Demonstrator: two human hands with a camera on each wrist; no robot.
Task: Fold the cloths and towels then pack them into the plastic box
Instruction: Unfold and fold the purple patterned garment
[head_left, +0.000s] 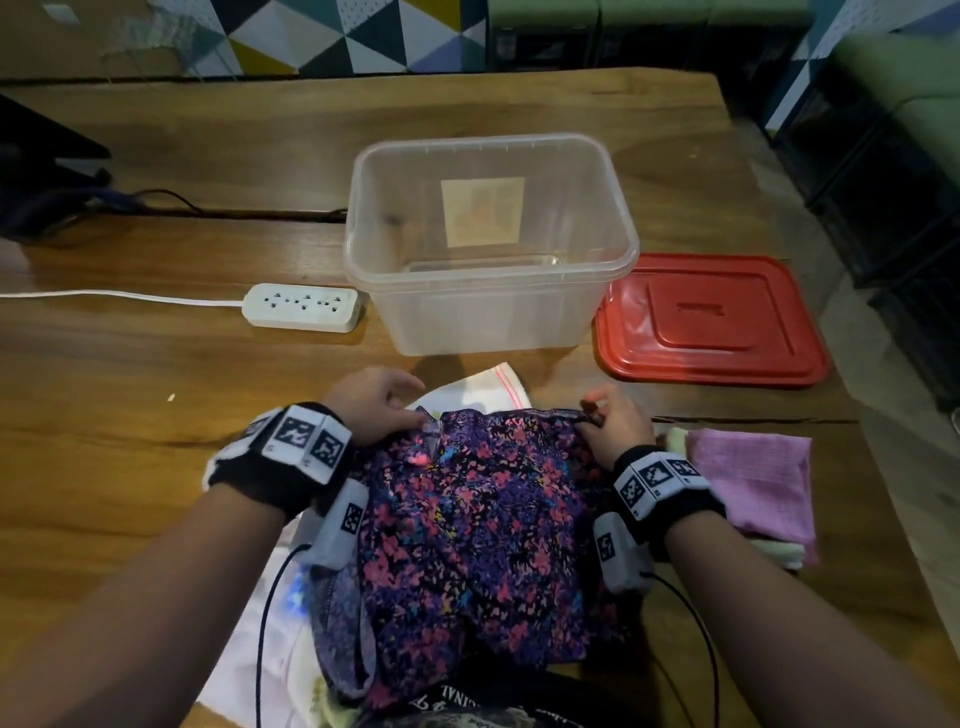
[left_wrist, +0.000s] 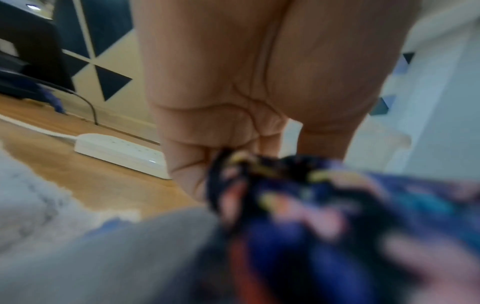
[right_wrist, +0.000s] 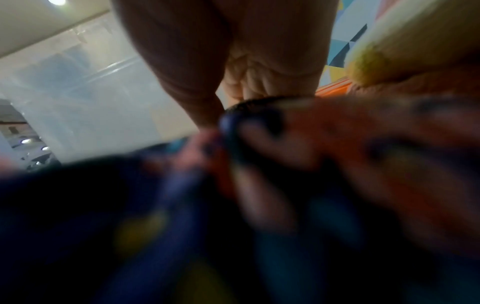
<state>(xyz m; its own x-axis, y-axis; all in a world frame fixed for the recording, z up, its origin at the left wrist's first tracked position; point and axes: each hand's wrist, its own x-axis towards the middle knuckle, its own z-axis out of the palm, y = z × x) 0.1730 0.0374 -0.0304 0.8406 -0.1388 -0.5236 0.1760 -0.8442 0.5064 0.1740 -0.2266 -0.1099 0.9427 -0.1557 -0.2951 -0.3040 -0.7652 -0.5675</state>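
A dark cloth with a purple, pink and blue floral print (head_left: 478, 525) lies spread in front of me on the wooden table. My left hand (head_left: 374, 402) pinches its far left corner, and my right hand (head_left: 613, 415) pinches its far right corner. Both wrist views show curled fingers (left_wrist: 233, 152) (right_wrist: 249, 90) closed on the cloth's dark hem (right_wrist: 259, 102). Under it lies a white cloth (head_left: 483, 387) with a pink stripe. The clear plastic box (head_left: 488, 249) stands empty just beyond. A folded pink cloth (head_left: 753, 483) rests on pale folded towels at my right.
The box's red lid (head_left: 711, 322) lies flat to the right of the box. A white power strip (head_left: 301, 306) with its cable sits left of the box. A dark object (head_left: 41, 176) and black cable occupy the far left. The table edge runs along the right.
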